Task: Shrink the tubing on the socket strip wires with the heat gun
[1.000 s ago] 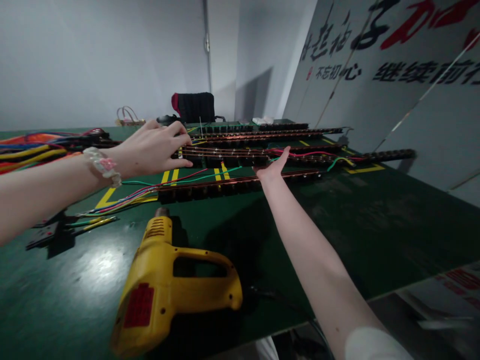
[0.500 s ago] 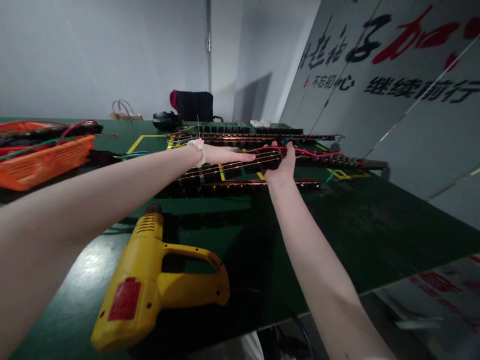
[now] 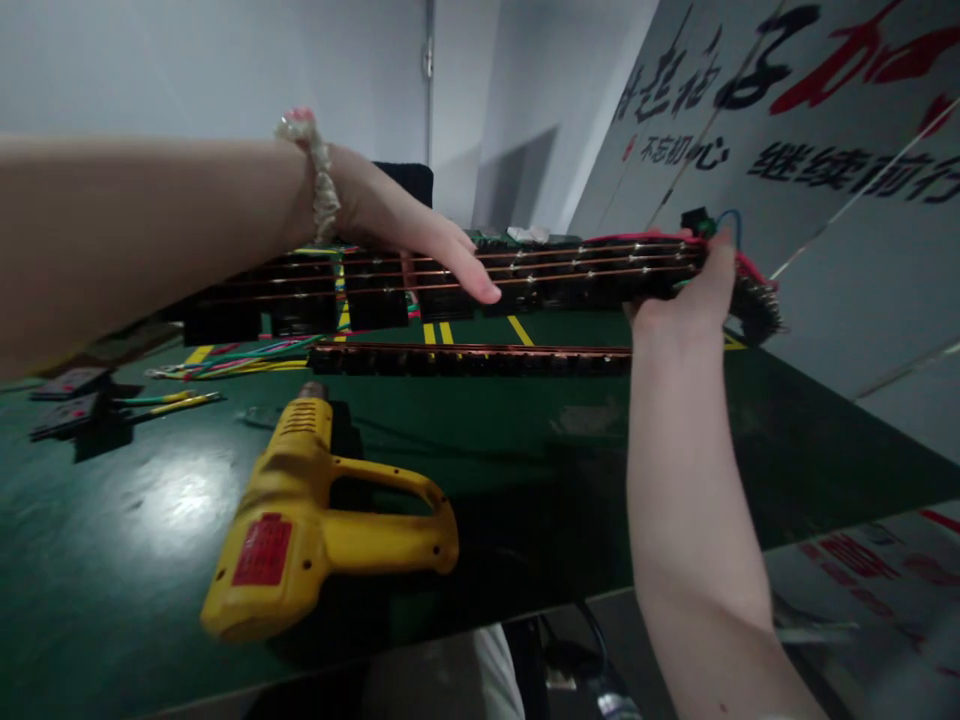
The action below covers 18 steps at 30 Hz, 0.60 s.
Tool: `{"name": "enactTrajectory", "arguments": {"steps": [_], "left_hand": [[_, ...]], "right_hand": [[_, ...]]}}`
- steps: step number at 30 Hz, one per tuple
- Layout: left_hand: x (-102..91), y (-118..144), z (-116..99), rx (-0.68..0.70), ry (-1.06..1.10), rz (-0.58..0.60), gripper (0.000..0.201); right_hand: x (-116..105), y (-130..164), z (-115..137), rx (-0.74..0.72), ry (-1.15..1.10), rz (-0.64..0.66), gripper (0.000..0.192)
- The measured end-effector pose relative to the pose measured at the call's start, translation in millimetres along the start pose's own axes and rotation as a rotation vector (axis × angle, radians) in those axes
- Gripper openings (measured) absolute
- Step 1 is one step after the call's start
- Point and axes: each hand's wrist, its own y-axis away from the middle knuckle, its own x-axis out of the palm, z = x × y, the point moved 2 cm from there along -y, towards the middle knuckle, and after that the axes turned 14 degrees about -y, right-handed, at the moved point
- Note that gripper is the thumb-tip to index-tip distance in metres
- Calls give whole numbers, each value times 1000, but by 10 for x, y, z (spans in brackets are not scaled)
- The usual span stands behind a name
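Green covers the worktable (image 3: 112,560), where small black parts with coloured leads (image 3: 71,398) lie at the far left. Nearer the front edge a yellow heat gun (image 3: 322,520) lies on its side, apart from both hands. Above it the left hand (image 3: 409,235), a beaded bracelet (image 3: 319,175) on its wrist, lies open and flat on top of a long black strip with copper rails (image 3: 525,270), which is raised clear of the table. A second strip (image 3: 472,358) lies on the green surface beneath. At the right the right hand (image 3: 686,295) grips the raised strip near its wired end (image 3: 739,265). Carrying so long a strip probably goes best kept level, with the flat palm steadying the middle so it does not sag or twist.
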Motion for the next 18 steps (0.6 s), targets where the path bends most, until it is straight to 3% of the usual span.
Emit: {"name": "enactTrajectory", "arguments": {"steps": [3, 7, 10, 13, 15, 18], "left_hand": [[4, 109, -56, -95, 212, 196, 73], [-78, 198, -78, -257, 168, 131, 68], [-103, 251, -78, -310, 77, 118, 66], [-94, 281, -84, -326, 36, 108, 59], [-76, 290, -89, -304, 23, 116, 53], [-43, 289, -79, -210, 35, 126, 50]], "right_hand": [[-149, 47, 26, 23, 31, 48, 55], [-405, 487, -163, -21, 155, 61, 50], [-680, 894, -403, 4, 788, 223, 64], [-988, 1118, -652, 57, 1454, 370, 63], [-1130, 1135, -812, 135, 1786, 437, 74], [-1194, 1002, -1037, 238, 2091, 530, 86]]}}
